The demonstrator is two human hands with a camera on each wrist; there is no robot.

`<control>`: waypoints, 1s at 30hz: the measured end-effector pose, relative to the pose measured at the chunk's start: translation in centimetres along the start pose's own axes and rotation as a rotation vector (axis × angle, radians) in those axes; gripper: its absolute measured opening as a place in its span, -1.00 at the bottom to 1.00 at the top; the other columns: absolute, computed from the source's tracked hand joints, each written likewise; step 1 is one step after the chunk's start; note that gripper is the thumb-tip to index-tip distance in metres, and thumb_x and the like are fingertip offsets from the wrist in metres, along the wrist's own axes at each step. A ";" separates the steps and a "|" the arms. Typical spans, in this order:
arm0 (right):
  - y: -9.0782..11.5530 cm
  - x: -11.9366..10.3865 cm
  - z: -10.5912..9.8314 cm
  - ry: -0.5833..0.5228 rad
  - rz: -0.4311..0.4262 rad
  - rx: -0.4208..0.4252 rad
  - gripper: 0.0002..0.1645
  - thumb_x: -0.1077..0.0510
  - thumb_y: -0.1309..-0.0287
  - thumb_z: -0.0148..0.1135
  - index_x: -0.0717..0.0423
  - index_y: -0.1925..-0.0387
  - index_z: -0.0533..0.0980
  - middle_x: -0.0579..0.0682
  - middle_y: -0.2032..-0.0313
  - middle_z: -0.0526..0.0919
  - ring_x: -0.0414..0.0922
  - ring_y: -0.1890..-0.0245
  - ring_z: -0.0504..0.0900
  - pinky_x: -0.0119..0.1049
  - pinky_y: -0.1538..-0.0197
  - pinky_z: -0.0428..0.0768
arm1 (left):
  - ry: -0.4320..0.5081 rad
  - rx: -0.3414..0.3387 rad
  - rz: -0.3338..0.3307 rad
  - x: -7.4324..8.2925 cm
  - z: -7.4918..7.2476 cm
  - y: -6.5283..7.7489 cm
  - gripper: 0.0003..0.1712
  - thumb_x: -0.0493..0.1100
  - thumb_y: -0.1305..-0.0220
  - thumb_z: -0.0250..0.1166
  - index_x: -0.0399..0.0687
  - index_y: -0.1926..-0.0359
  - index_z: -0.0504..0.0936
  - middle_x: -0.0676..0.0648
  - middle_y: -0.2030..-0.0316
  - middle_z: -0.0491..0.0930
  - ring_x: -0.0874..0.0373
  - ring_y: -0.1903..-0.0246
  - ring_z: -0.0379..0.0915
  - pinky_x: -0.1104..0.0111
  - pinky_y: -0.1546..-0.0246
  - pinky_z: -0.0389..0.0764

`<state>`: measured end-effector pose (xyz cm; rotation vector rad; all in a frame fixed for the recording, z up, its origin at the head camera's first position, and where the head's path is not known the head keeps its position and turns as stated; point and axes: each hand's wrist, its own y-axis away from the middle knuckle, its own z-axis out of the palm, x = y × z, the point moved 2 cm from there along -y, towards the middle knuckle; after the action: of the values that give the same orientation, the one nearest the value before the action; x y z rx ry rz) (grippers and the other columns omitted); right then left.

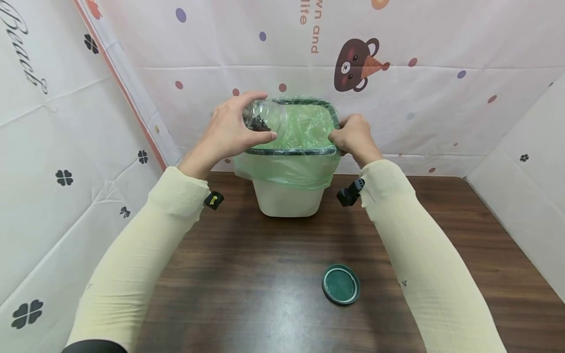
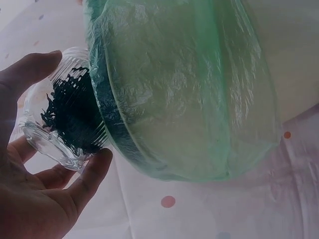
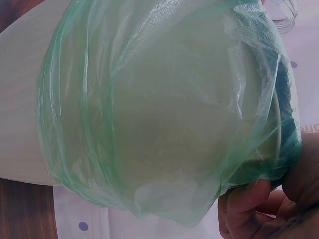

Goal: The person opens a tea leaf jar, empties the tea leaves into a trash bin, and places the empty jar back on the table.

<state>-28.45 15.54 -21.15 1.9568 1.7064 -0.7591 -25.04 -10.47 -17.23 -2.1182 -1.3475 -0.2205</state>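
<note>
My left hand (image 1: 231, 128) grips a clear jar (image 1: 266, 116) tipped on its side over the left rim of a trash bin (image 1: 289, 198). Dark, shredded dry bits, like tea leaves (image 2: 77, 112), lie inside the jar in the left wrist view. A thin green bag (image 1: 304, 169) lines the bin and folds down over its dark rim. On the bin's right side, my right hand (image 1: 354, 137) holds the rim and the bag with curled fingers; the right wrist view shows its fingers (image 3: 244, 201) under the bag's edge. What lies at the bin's bottom is hidden.
A round green lid (image 1: 341, 285) lies inner side up on the brown wooden table (image 1: 247, 294), in front of the bin. Behind the bin hangs a white printed cloth (image 1: 441, 98), with more cloth at both sides. Small black wrist cameras (image 1: 350, 192) sit by the sleeves.
</note>
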 end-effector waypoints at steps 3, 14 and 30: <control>0.0 0.0 -0.1 0.004 0.000 -0.001 -0.77 0.21 -0.01 0.02 0.22 0.31 0.52 0.12 0.27 0.47 -0.17 0.61 0.51 -0.36 0.59 0.52 | -0.008 -0.004 0.003 -0.1 -0.1 0.0 -0.11 0.32 0.14 0.37 0.41 -0.28 0.27 0.24 -0.23 0.28 0.20 -0.23 0.06 0.10 -0.27 -0.04; 0.0 0.0 -0.1 0.006 -0.001 0.001 -0.79 0.21 0.00 0.03 0.22 0.33 0.52 0.13 0.28 0.47 -0.18 0.62 0.52 -0.38 0.59 0.51 | -0.034 -0.037 0.008 0.0 0.0 -0.1 -0.10 0.31 0.13 0.37 0.42 -0.29 0.25 0.21 -0.24 0.27 0.20 -0.22 0.07 0.05 -0.24 0.06; 0.0 0.0 -0.1 0.006 -0.002 -0.002 -0.82 0.21 -0.02 0.01 0.21 0.38 0.50 0.12 0.30 0.48 -0.17 0.62 0.52 -0.36 0.58 0.53 | -0.088 -0.096 0.063 0.0 0.4 -0.7 -0.10 0.24 0.12 0.40 0.35 -0.29 0.27 0.15 -0.24 0.28 0.12 -0.19 0.12 0.08 -0.18 0.20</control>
<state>-28.43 15.59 -21.13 1.9582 1.7129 -0.7529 -25.72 -10.07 -17.22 -2.2700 -1.3424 -0.1712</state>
